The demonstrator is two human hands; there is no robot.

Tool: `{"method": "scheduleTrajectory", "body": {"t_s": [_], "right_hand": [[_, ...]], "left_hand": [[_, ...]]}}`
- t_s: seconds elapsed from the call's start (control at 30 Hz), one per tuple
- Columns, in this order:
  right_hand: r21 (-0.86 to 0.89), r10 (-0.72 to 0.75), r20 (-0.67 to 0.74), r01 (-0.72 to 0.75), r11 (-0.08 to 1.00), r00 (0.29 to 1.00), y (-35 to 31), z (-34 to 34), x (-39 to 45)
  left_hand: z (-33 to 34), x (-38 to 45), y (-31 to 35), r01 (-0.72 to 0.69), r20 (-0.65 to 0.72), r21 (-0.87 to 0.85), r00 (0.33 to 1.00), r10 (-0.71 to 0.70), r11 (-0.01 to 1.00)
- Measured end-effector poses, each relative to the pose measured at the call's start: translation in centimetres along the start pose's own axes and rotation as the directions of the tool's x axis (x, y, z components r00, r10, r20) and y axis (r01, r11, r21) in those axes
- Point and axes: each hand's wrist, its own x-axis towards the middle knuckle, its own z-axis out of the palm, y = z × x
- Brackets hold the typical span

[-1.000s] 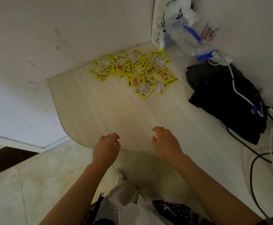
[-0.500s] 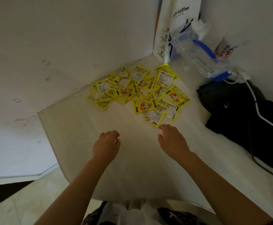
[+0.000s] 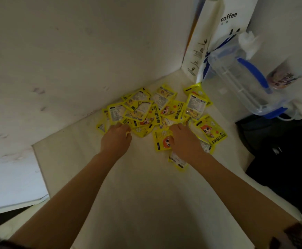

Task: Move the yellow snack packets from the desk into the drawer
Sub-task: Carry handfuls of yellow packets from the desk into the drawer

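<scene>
Pale desk (image 3: 146, 191), left hand (image 3: 116, 139), right hand (image 3: 184, 141), curled fingers on yellow packets (image 3: 164, 112)

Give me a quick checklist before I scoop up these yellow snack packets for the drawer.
1. Both hands at the pile: ok; left hand and right hand rest on the yellow snack packets.
2. Firm grip on packets: cannot tell; fingers hidden.
3. Packets gathered together: not ok; loosely scattered, overlapping.
4. Drawer open and reachable: cannot tell; not in view.
5. Clear plastic blue-handled container away from the hands: ok.
</scene>
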Motion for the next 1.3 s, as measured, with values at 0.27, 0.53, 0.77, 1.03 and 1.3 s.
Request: {"method": "scheduleTrajectory", "body": {"t_s": [0.27, 0.53, 0.77, 1.03, 1.3], "right_hand": [[-0.089, -0.157, 0.006, 0.157, 0.984, 0.988, -2.5, -1.0, 9.0], [-0.045, -0.274, 0.135, 0.282, 0.958, 0.952, -5.1, 0.6, 16.3], [-0.110, -0.271, 0.039, 0.273, 0.956, 0.962, -4.7, 2.4, 15.0], [-0.253, -0.309, 0.018, 0.304, 0.919, 0.951, -3.0, 3.2, 11.3], [-0.194, -0.248, 0.009, 0.245, 0.950, 0.969, -3.2, 1.4, 10.7]], "left_hand": [[-1.3, 6.4, -1.2, 0.117, -0.065, 0.022, 0.991, -0.115, 0.993], [0.2, 7.9, -1.9, 0.426, -0.021, 0.020, 0.905, -0.425, 0.905], [1.1, 6.7, -2.3, 0.371, 0.009, 0.003, 0.928, -0.371, 0.929], [1.6, 4.5, -1.6, 0.355, -0.099, -0.151, 0.923, -0.371, 0.923], [-0.9, 5.1, -1.5, 0.438, -0.004, -0.653, 0.813, -0.582, 0.617]]}}
